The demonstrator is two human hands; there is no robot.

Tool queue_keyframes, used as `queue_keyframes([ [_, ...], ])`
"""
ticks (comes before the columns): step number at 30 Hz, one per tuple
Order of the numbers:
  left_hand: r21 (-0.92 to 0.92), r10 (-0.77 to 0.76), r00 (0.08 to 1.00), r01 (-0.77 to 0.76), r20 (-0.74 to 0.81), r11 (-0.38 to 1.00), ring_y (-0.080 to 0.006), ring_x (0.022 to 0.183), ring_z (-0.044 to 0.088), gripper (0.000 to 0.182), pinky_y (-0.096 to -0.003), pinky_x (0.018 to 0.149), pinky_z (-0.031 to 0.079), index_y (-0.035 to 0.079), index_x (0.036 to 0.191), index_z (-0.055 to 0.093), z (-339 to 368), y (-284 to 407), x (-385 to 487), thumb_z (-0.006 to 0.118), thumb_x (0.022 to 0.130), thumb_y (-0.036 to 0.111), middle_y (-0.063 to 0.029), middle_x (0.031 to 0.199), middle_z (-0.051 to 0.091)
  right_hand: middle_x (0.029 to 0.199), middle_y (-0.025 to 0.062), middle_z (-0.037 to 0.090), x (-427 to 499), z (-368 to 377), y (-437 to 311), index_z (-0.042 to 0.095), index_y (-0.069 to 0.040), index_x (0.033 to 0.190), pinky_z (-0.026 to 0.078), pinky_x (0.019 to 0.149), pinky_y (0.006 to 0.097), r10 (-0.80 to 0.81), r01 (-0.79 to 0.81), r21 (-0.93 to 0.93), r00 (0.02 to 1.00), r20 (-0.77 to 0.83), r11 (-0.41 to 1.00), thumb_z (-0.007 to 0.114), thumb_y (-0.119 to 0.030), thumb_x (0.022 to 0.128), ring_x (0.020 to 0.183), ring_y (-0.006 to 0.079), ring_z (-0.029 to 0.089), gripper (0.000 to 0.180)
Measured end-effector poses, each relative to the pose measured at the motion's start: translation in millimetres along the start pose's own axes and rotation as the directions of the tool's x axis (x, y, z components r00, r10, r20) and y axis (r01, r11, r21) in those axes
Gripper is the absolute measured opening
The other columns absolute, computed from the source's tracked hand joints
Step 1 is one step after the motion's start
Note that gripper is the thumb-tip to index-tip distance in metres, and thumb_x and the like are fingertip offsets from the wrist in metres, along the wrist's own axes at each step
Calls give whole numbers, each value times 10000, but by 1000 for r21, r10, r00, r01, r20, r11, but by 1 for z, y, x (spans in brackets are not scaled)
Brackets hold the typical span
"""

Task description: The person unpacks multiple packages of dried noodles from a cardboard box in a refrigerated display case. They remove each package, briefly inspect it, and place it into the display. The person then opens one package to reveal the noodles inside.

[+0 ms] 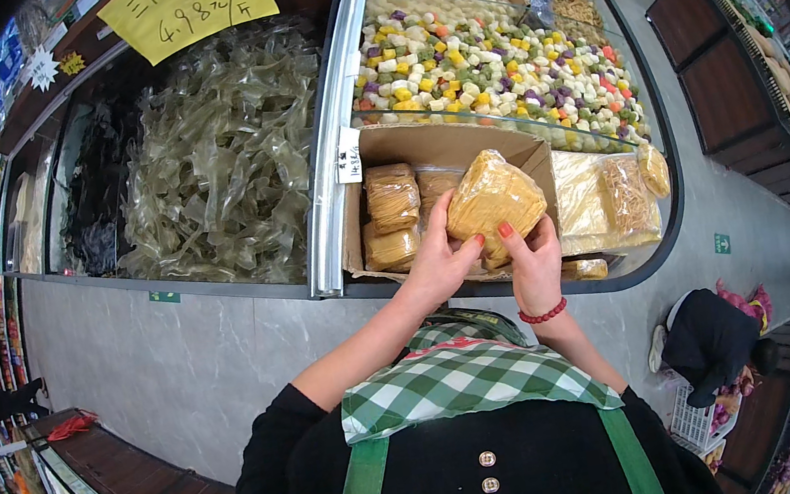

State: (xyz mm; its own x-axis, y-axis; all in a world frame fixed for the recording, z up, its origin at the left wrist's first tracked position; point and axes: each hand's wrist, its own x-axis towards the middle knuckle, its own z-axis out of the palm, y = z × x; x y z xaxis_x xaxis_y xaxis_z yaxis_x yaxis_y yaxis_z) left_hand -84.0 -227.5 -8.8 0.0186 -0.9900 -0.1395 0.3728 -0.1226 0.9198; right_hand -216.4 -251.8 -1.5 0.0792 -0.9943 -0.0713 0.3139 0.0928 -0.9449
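Both of my hands hold one plastic-wrapped block of thin yellow-brown strips (496, 199), tilted above an open cardboard box (452, 139). My left hand (441, 248) grips its lower left side, thumb in front. On the lower right, my right hand (534, 258) has its thumb pressed on the wrap; the other fingers are partly hidden behind it. Inside the box, similar wrapped bundles (392, 198) are stacked at the left, and more lie partly hidden behind my left hand. Right of the box sits a clear bag of pale yellow sheets (577, 198), with a wrapped bundle of strips (626, 193) on it.
Beyond the box, a glass-divided bin holds colourful diced pieces (469, 70). A metal rail (334, 134) separates it from a bin of translucent greenish flat pieces (222, 150). At the right, a person (711, 339) bends by a white plastic crate (695, 413).
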Motion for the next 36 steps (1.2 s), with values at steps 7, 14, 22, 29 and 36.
queue_keyframes([
  [7, -143, 28, 994, -13, 106, 990, -216, 1198, 375, 761, -357, 933, 417, 83, 1381, 110, -22, 5, -24, 361, 698, -138, -95, 1325, 292, 1089, 88, 516, -20, 19, 5, 411, 24, 1142, 401, 878, 276, -23, 24, 19, 1000, -17, 1000, 666, -94, 780, 1010, 148, 498, 459],
  [14, -65, -21, 984, 10, -174, 998, -80, 683, 525, 141, -231, 608, 461, 32, 982, 550, -77, 3, -26, 502, 898, 135, -22, 788, 568, 1134, 101, 466, -36, 33, 10, 344, 6, 1177, 404, 910, 309, -208, 218, -122, 974, 91, 968, 679, 18, 723, 1048, 170, 487, 564],
  [22, -196, -139, 990, 144, 40, 970, -182, 904, 572, 414, -329, 700, 519, 35, 1202, 414, -96, 9, -43, 404, 932, 348, -120, 1035, 552, 1116, 105, 473, -35, 39, 28, 430, -21, 1069, 403, 905, 322, -355, 401, -253, 911, 209, 880, 657, 75, 677, 1059, 199, 477, 463],
  [29, -366, -151, 972, 209, 182, 907, -203, 1045, 536, 605, -356, 817, 502, 67, 1359, 215, -78, 27, -50, 536, 873, 230, -98, 1225, 455, 1142, 172, 465, -22, 29, 18, 483, -47, 945, 365, 929, 412, -505, 806, -491, 590, 630, 330, 558, 127, 642, 1112, 331, 451, 358],
  [36, -301, -102, 995, 96, -6, 949, -140, 1094, 471, 715, -256, 863, 431, 38, 1364, 220, -78, 13, -48, 618, 771, 14, -83, 1239, 435, 1152, 110, 487, -8, 12, 31, 375, 5, 1244, 412, 911, 325, -84, 151, -195, 946, 313, 969, 432, -19, 881, 1065, 183, 490, 369],
])
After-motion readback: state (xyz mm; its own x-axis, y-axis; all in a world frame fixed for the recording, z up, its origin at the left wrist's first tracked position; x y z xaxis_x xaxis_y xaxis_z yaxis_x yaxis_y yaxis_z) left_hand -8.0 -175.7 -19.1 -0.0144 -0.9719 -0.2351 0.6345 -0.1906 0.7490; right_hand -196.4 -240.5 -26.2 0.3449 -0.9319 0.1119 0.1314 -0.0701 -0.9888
